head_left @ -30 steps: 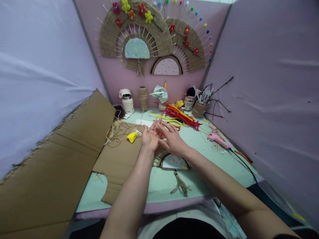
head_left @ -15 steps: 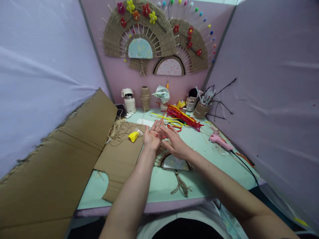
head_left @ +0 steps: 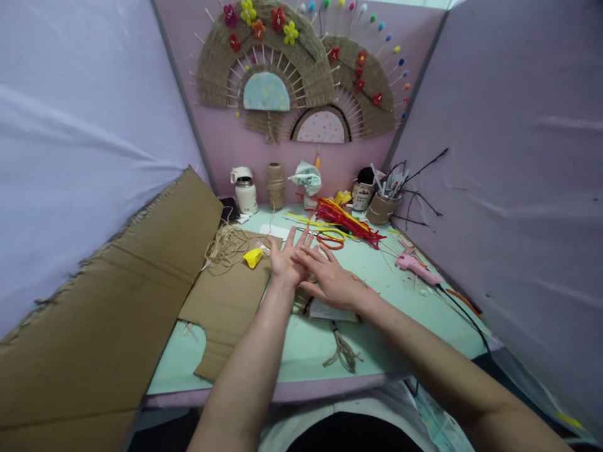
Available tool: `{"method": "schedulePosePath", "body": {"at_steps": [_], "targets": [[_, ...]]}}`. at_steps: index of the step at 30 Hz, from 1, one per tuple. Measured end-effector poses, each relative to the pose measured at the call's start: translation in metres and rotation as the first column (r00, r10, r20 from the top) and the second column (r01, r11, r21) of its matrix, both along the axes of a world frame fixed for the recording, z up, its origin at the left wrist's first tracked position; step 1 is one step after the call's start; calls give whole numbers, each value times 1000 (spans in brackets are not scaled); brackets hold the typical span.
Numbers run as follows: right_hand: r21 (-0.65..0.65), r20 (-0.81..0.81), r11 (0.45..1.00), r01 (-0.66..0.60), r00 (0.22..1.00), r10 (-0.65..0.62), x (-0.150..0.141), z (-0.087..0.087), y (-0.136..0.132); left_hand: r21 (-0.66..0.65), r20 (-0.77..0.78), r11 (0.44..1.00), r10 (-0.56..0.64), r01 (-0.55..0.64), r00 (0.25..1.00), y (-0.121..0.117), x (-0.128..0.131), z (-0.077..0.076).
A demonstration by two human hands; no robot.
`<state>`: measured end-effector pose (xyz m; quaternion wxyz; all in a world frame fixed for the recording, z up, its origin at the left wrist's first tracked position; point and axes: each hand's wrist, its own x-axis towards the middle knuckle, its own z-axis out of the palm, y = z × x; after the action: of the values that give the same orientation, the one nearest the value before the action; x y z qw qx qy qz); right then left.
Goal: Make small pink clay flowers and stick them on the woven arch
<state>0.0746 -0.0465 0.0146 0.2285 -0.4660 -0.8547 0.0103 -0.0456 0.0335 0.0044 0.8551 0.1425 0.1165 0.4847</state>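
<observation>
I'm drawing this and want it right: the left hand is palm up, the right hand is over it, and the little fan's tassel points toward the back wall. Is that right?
Not quite: the little fan's tassel points toward the person, not the back wall. The head view shows it. The left hand is palm up, with the right hand over it.

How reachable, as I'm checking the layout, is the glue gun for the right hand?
Probably yes: though the right hand is over the left hand, nothing tall stands between it and the glue gun.
</observation>
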Motion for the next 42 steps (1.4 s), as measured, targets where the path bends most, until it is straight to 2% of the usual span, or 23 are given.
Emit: {"method": "schedulePosePath", "body": {"at_steps": [3, 6, 9, 12, 15, 19, 23, 26, 29, 34, 37, 42], "targets": [[33, -7, 998, 52, 999, -52, 6, -2, 1, 11, 7, 1000, 5, -5, 1000, 0, 0, 1], [20, -10, 996, 88, 996, -88, 5, -2, 4, 17, 1, 999, -40, 40, 999, -3, 2, 2], [-8, -3, 999, 42, 999, -42, -1, -3, 2, 7, -2, 997, -72, 72, 997, -4, 4, 1], [-3, 8, 1000, -1, 1000, 1, -2, -3, -5, -13, 5, 999, -48, 48, 999, -2, 3, 0], [23, 10, 999, 27, 1000, -28, 5, -3, -7, -14, 16, 1000, -28, 28, 999, -1, 3, -1], [13, 1, 995, 99, 995, -99, 8, -2, 0, 8, 5, 998, -68, 68, 998, -4, 5, -1], [-32, 23, 998, 52, 998, -51, -1, -4, 0, -11, 12, 993, -114, 114, 993, -5, 6, -2], [-28, 33, 1000, 11, 999, -10, 0, -6, -8, -38, 43, 996, -83, 85, 996, -3, 4, -2], [-20, 28, 999, 36, 999, -35, 8, -5, -12, -58, 63, 996, -59, 63, 996, -1, 2, -2], [-41, -5, 995, 92, 996, -92, 9, -3, -4, -55, 44, 993, -102, 105, 994, -6, 6, 0], [-70, -45, 997, 42, 998, -45, 4, -8, -1, -48, 55, 992, -112, 114, 992, -8, 9, 0], [-78, -222, 997, -4, 975, -13, 9, -20, -4, -56, 113, 996, -62, 69, 992, -6, 11, 0]]}}
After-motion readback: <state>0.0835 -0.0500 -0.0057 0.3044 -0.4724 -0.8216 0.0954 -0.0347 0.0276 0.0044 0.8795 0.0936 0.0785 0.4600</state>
